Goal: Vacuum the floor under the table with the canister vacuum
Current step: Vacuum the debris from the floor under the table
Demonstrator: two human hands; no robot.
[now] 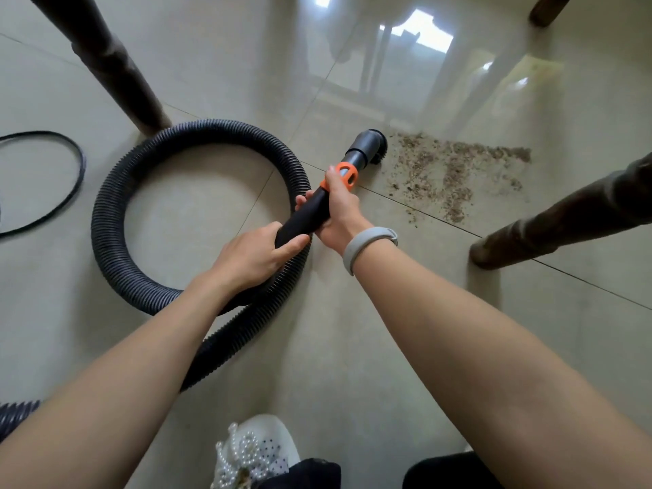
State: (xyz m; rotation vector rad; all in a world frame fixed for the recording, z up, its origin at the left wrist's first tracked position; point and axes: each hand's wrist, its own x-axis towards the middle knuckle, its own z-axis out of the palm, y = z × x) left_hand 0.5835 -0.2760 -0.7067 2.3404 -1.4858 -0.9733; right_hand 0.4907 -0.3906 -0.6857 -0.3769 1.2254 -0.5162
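Note:
Both hands hold the black vacuum wand point(310, 215) low over the glossy tiled floor. My left hand point(254, 257) grips its rear end where the ribbed black hose point(109, 213) joins. My right hand point(340, 211) grips it further forward, just behind the orange collar point(347, 174). The grey round brush nozzle point(370, 144) touches the floor at the left edge of a patch of brown crumbs point(455, 171). The hose curls in a big loop on the floor to the left. The canister is out of view.
Dark wooden table legs stand at the upper left point(120, 68), at the right point(550, 224) and far top right point(547, 8). A thin black cord point(76, 160) lies looped at the left. My white beaded shoe point(254, 450) is at the bottom.

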